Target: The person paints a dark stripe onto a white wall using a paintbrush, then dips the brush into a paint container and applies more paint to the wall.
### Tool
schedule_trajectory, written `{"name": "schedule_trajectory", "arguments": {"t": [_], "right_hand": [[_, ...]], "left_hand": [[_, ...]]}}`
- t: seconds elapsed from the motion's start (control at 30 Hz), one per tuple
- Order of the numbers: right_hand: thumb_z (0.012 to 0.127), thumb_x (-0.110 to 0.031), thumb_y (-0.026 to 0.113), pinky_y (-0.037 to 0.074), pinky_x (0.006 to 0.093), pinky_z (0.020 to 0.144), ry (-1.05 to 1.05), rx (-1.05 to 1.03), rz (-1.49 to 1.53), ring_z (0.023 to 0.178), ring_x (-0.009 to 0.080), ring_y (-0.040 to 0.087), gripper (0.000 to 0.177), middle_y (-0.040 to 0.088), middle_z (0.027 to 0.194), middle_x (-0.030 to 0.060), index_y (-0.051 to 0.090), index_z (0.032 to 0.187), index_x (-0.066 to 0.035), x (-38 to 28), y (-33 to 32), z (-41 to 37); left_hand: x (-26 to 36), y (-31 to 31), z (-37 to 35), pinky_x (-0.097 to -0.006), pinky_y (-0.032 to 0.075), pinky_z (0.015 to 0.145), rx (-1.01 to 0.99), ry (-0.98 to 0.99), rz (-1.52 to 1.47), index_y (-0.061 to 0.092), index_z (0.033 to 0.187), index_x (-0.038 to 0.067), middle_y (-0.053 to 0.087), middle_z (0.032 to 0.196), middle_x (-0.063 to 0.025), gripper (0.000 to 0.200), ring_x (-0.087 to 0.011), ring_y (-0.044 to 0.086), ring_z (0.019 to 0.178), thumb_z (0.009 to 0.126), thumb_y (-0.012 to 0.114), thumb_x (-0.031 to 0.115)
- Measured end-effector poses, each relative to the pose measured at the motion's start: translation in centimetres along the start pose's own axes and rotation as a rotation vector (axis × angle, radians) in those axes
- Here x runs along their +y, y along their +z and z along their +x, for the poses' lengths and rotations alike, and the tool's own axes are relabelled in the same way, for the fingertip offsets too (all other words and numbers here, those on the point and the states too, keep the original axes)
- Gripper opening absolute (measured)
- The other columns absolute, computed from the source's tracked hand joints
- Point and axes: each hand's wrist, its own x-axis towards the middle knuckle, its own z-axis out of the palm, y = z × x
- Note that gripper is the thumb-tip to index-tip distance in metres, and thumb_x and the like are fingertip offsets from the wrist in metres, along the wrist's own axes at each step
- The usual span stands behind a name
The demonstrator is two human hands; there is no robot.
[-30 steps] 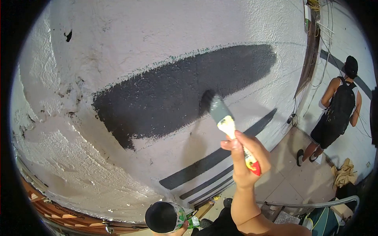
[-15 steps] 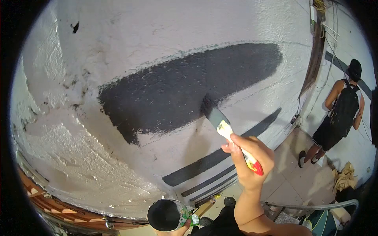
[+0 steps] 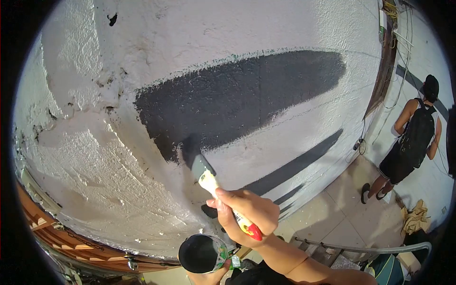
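My right hand point(image 3: 248, 213) is closed around the pale handle of a paintbrush point(image 3: 207, 176), whose red tip sticks out below the palm. Its dark bristles touch the lower left edge of a broad dark grey painted patch point(image 3: 237, 99) on the white wall point(image 3: 228, 28). Low in the view, my left hand point(image 3: 209, 277) holds a paint can point(image 3: 222, 251) from beneath and the side, with dark paint inside; most of its fingers are hidden. Narrower grey stripes point(image 3: 294, 166) run below the patch, partly behind my right hand.
At the right, a person point(image 3: 418, 128) with a black backpack faces another wall. Crumpled brown paper point(image 3: 416, 217) lies on the tiled floor point(image 3: 342, 209). A metal rail point(image 3: 370, 249) crosses the lower right. Rough plaster point(image 3: 114, 190) and orange-brown wood point(image 3: 52, 228) are at left.
My right hand has moved left and down with the paintbrush, from the patch's middle lower edge to its lower left end. The view has shifted slightly. The paint can stays low in the view.
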Motion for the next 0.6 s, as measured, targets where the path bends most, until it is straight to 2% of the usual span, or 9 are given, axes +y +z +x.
{"name": "schedule_trajectory", "arguments": {"t": [0.07,0.13,0.17,0.2,0.27,0.5,0.6], "right_hand": [[0.090,0.002,0.065,0.060,0.0287,0.062,0.019,0.042,0.000,0.073,0.0229,0.075,0.019,0.073,0.081,0.0194,0.066,0.109,0.005,0.1,-0.4,-0.4],[0.090,0.004,0.065,0.062,0.0305,0.067,0.066,0.165,0.085,0.077,0.0236,0.075,0.025,0.073,0.092,0.0207,0.064,0.114,0.007,1.4,-1.7,-1.3],[0.094,0.002,0.060,0.064,0.0345,0.069,0.183,0.301,0.228,0.076,0.0274,0.074,0.019,0.071,0.093,0.0253,0.061,0.112,0.010,1.4,-1.9,-1.4],[0.096,0.000,0.058,0.064,0.0358,0.070,0.244,0.375,0.165,0.074,0.0285,0.074,0.016,0.070,0.093,0.0270,0.060,0.106,0.012,1.4,-2.4,-1.1],[0.099,-0.009,0.057,0.060,0.0369,0.064,0.329,0.430,0.081,0.063,0.0251,0.072,0.020,0.069,0.080,0.0252,0.056,0.104,0.010,1.6,-2.1,-0.9],[0.096,-0.004,0.058,0.062,0.0367,0.062,0.275,0.114,0.112,0.067,0.0268,0.073,0.016,0.070,0.079,0.0263,0.059,0.103,0.010,1.1,-0.3,-2.1],[0.093,-0.001,0.065,0.062,0.0316,0.064,0.373,0.223,0.253,0.075,0.0255,0.075,0.015,0.072,0.085,0.0246,0.063,0.102,0.011,1.1,-0.3,-2.4]], "left_hand": [[-0.7,-0.6,0.2,-0.0394,0.048,0.100,0.000,0.037,0.071,0.045,0.138,0.000,0.059,0.129,-0.0160,0.094,-0.0264,0.060,0.113,0.059,0.094,0.013],[-0.1,-0.9,0.1,-0.0396,0.048,0.100,0.010,0.028,0.153,0.045,0.138,-0.001,0.059,0.129,-0.0165,0.095,-0.0271,0.060,0.113,0.059,0.094,0.014],[0.2,-1.0,0.0,-0.0397,0.047,0.101,0.016,0.021,0.194,0.044,0.138,-0.001,0.059,0.129,-0.0168,0.095,-0.0274,0.060,0.113,0.059,0.094,0.015],[0.0,-1.1,0.0,-0.0399,0.047,0.101,0.024,0.027,0.170,0.044,0.138,-0.002,0.059,0.129,-0.0169,0.095,-0.0276,0.060,0.114,0.059,0.094,0.016],[-0.2,-1.2,-0.1,-0.0403,0.047,0.101,0.037,0.037,0.125,0.044,0.138,-0.002,0.058,0.129,-0.0173,0.096,-0.0280,0.059,0.115,0.059,0.094,0.017],[0.2,-1.3,0.0,-0.0399,0.046,0.103,0.046,0.004,0.043,0.040,0.141,-0.002,0.056,0.132,-0.0182,0.100,-0.0284,0.058,0.117,0.059,0.095,0.019],[0.3,-1.2,-0.1,-0.0397,0.046,0.103,0.060,-0.001,0.060,0.039,0.142,-0.001,0.056,0.133,-0.0183,0.102,-0.0284,0.058,0.118,0.059,0.095,0.020]]}}
